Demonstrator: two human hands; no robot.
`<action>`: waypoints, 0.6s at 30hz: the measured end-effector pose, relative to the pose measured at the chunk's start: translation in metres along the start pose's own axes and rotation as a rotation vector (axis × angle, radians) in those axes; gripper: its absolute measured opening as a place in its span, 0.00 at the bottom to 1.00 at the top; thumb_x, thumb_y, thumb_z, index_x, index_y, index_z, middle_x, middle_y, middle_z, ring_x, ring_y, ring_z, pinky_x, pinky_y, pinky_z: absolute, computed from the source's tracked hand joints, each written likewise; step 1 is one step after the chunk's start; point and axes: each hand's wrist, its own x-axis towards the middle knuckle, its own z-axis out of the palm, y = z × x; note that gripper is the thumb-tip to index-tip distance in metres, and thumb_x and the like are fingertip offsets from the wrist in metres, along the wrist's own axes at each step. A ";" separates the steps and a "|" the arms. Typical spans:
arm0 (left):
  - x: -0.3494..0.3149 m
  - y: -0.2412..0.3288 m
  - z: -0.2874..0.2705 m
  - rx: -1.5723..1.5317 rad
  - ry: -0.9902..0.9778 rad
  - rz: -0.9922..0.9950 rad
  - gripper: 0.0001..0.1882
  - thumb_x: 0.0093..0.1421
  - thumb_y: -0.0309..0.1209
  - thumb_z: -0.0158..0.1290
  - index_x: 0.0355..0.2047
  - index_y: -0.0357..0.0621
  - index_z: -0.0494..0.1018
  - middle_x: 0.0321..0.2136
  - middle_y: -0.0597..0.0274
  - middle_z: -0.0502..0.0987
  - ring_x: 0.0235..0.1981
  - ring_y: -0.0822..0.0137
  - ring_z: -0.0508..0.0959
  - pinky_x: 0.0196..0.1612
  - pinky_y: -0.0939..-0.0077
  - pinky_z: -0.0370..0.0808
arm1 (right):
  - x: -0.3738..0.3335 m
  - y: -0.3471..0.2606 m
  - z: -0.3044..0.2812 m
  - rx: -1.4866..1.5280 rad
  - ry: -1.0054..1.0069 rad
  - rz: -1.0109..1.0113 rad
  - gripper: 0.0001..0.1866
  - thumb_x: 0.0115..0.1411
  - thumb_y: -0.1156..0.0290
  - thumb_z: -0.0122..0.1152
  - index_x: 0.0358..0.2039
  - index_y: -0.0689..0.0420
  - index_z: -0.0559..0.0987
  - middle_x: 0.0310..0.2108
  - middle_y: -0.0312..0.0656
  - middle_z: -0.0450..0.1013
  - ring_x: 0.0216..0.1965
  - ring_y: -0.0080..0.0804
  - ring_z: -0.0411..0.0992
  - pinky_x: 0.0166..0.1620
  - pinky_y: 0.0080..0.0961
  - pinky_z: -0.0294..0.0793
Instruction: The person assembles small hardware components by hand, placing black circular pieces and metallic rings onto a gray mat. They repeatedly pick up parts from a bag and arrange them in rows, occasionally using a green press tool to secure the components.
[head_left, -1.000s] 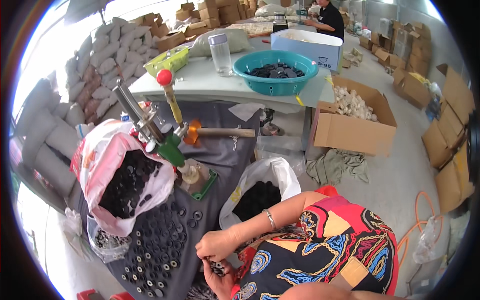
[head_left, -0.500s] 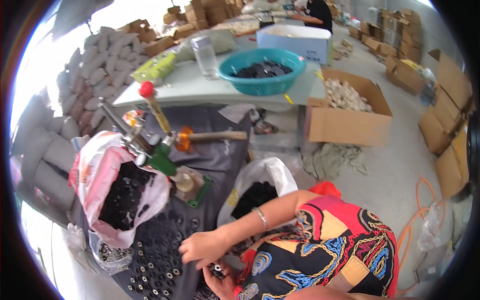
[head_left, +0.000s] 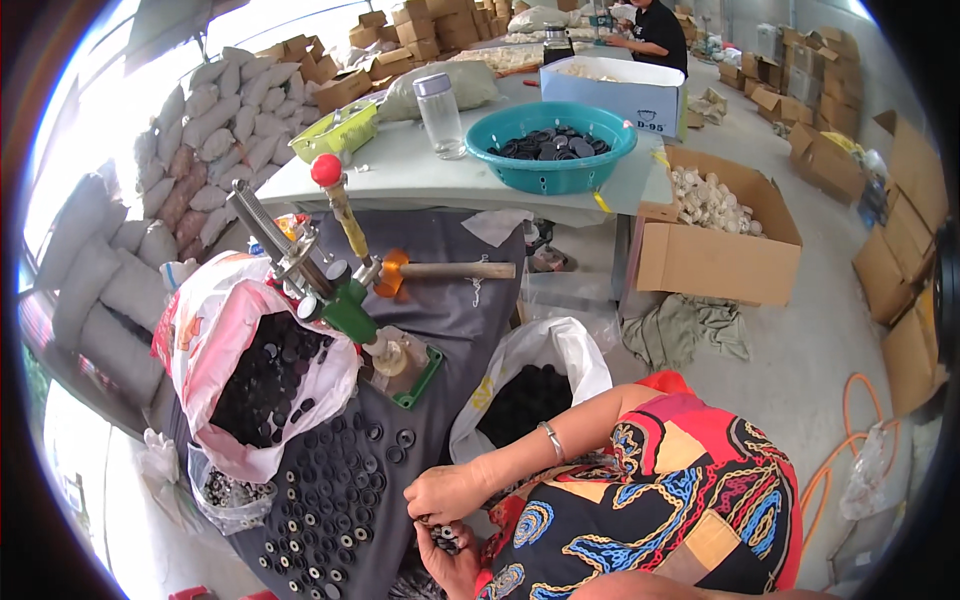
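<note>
My left hand is cupped round a handful of small pale rings, at the near edge of the dark cloth. Directly over it is my right hand, with a bracelet on its wrist. Its fingers are bent together at the rings, and what they pinch is hidden. Left of both hands, many black round caps lie spread on the cloth, and several nearer ones hold a pale ring in the middle. Beyond them stands a green hand press with a red-knobbed lever.
An open bag of black caps and a clear bag of small rings sit at the left. A white bag stands beyond my right arm. Behind are a mallet, a teal basin, and a carton. Another person sits far back.
My right hand has moved from over the spread caps back to my left hand, and its fingers have closed. The whole view has shifted slightly; my left hand stays nearly in place.
</note>
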 end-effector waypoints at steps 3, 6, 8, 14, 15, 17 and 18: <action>0.002 0.003 -0.008 -0.055 -0.018 -0.026 0.12 0.65 0.43 0.48 0.36 0.49 0.73 0.27 0.67 0.76 0.22 0.71 0.72 0.19 0.79 0.65 | 0.002 0.000 0.002 -0.022 0.021 -0.021 0.07 0.49 0.70 0.60 0.26 0.61 0.77 0.27 0.45 0.70 0.30 0.46 0.73 0.35 0.38 0.73; -0.005 0.004 0.001 -0.038 0.022 0.013 0.12 0.65 0.43 0.48 0.35 0.49 0.73 0.28 0.67 0.76 0.23 0.71 0.72 0.18 0.79 0.65 | 0.005 -0.002 0.004 -0.014 0.020 -0.035 0.07 0.48 0.71 0.60 0.26 0.61 0.77 0.26 0.45 0.70 0.30 0.45 0.73 0.35 0.38 0.73; -0.005 0.005 -0.001 -0.045 0.010 0.008 0.13 0.65 0.43 0.48 0.35 0.49 0.73 0.28 0.67 0.76 0.22 0.70 0.72 0.18 0.79 0.65 | 0.007 -0.003 0.005 -0.006 0.026 -0.044 0.07 0.48 0.72 0.60 0.26 0.61 0.77 0.26 0.45 0.70 0.30 0.45 0.73 0.34 0.38 0.73; -0.003 0.007 -0.005 -0.036 -0.029 -0.012 0.13 0.65 0.44 0.47 0.36 0.48 0.73 0.28 0.66 0.76 0.22 0.70 0.72 0.18 0.79 0.65 | 0.008 -0.002 0.006 0.011 0.033 -0.052 0.07 0.48 0.72 0.60 0.27 0.61 0.76 0.26 0.45 0.70 0.30 0.45 0.73 0.34 0.38 0.73; -0.003 0.007 -0.004 -0.032 -0.029 -0.009 0.13 0.66 0.44 0.47 0.36 0.48 0.73 0.28 0.66 0.76 0.22 0.69 0.72 0.18 0.79 0.65 | 0.007 -0.002 0.006 0.011 0.030 -0.046 0.07 0.48 0.72 0.60 0.27 0.61 0.76 0.26 0.45 0.70 0.30 0.45 0.72 0.34 0.38 0.73; -0.003 0.006 -0.003 -0.015 -0.032 0.009 0.14 0.66 0.44 0.47 0.36 0.48 0.73 0.28 0.66 0.76 0.22 0.69 0.72 0.18 0.79 0.65 | 0.007 -0.001 0.006 0.008 0.028 -0.045 0.06 0.48 0.72 0.60 0.27 0.61 0.76 0.26 0.45 0.70 0.30 0.45 0.72 0.34 0.38 0.73; -0.003 0.005 -0.003 -0.006 -0.034 0.019 0.14 0.66 0.44 0.47 0.36 0.48 0.73 0.28 0.66 0.76 0.22 0.69 0.72 0.18 0.79 0.65 | 0.007 -0.001 0.006 0.003 0.029 -0.049 0.06 0.48 0.72 0.60 0.27 0.62 0.76 0.26 0.45 0.70 0.30 0.45 0.72 0.34 0.38 0.73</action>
